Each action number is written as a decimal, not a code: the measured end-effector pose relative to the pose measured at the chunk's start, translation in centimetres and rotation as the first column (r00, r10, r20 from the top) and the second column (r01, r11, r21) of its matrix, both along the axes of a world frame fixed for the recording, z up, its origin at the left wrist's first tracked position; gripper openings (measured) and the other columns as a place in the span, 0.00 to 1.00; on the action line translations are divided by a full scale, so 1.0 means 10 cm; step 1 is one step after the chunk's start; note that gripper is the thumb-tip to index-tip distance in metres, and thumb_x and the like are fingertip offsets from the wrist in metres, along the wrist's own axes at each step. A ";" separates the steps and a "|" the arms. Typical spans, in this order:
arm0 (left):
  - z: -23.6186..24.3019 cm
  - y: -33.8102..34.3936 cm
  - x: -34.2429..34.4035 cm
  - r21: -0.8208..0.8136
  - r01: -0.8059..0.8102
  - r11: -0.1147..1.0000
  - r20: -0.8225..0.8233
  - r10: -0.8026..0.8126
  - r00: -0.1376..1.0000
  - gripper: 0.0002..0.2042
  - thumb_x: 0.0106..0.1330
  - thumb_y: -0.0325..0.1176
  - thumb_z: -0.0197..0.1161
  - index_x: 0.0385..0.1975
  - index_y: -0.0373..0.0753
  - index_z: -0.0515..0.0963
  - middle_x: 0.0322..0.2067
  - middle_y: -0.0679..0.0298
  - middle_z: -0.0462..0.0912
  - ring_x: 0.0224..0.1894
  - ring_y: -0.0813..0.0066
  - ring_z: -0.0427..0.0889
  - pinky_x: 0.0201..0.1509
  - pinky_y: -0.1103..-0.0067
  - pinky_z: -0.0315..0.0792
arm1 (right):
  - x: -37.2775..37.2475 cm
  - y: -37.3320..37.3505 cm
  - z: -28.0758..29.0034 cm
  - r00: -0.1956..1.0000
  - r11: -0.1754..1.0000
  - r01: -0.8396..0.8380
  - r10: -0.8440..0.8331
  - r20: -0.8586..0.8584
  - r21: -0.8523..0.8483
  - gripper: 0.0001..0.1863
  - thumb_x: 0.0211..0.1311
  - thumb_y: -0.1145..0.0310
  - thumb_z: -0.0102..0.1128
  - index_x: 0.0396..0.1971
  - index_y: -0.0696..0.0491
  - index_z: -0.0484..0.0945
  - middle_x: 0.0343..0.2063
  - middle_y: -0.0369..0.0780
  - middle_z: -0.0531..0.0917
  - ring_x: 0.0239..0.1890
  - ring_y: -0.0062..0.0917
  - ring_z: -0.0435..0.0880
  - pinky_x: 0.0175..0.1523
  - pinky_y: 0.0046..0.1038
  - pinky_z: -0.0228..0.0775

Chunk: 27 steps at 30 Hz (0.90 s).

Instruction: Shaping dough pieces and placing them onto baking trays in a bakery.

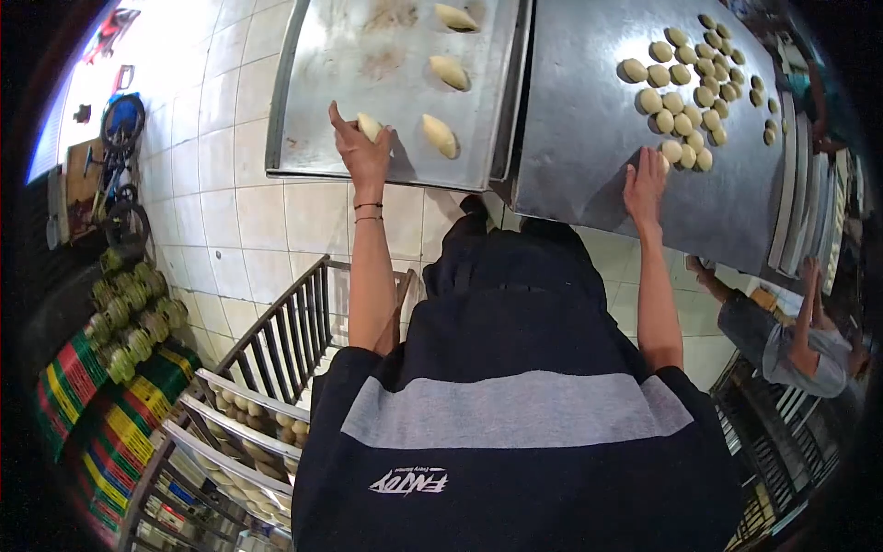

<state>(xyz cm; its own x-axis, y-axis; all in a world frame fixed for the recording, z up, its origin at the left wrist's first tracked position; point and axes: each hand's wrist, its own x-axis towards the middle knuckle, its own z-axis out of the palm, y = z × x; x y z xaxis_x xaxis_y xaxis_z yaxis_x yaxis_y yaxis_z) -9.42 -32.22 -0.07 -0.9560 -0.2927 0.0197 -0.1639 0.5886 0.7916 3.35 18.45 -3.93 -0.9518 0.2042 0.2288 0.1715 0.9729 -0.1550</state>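
On the left metal tray, my left hand grips a pale oval dough piece, its index finger lifted. Three more shaped pieces lie in a column to the right. My right hand rests with fingers stretched out at the near edge of a cluster of round dough balls on the darker metal surface, its fingertips touching or partly covering one ball.
A slatted rack with trays of dough stands lower left, beside striped crates and stacked green containers. A bicycle is at far left. Two other people are at the right, near stacked trays.
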 end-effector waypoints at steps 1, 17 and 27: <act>0.00 0.02 0.01 -0.051 0.040 0.998 0.049 -0.037 0.998 0.51 0.55 0.26 0.75 0.75 0.33 0.47 0.51 0.45 0.74 0.54 0.49 0.75 0.61 0.62 0.70 | 0.07 0.04 -0.02 0.993 0.997 -0.069 0.064 0.100 0.043 0.22 0.75 0.67 0.52 0.65 0.57 0.72 0.65 0.49 0.75 0.71 0.47 0.68 0.72 0.48 0.60; 0.37 2.42 1.07 0.273 0.446 0.852 -0.060 -0.448 0.892 0.15 0.72 0.26 0.61 0.58 0.36 0.78 0.51 0.57 0.82 0.48 0.68 0.83 0.48 0.75 0.80 | 0.15 0.33 0.73 0.952 0.877 -0.268 0.177 -0.251 -0.398 0.21 0.50 0.78 0.68 0.48 0.55 0.80 0.48 0.48 0.80 0.51 0.49 0.79 0.57 0.44 0.71; -0.30 3.19 1.17 0.257 0.570 0.781 0.050 -0.599 0.799 0.14 0.74 0.30 0.61 0.56 0.40 0.81 0.48 0.57 0.85 0.45 0.64 0.87 0.48 0.72 0.80 | 0.25 0.40 0.43 0.878 0.513 -0.332 0.475 -0.060 -0.791 0.20 0.64 0.77 0.61 0.56 0.51 0.79 0.51 0.44 0.79 0.53 0.41 0.79 0.58 0.41 0.71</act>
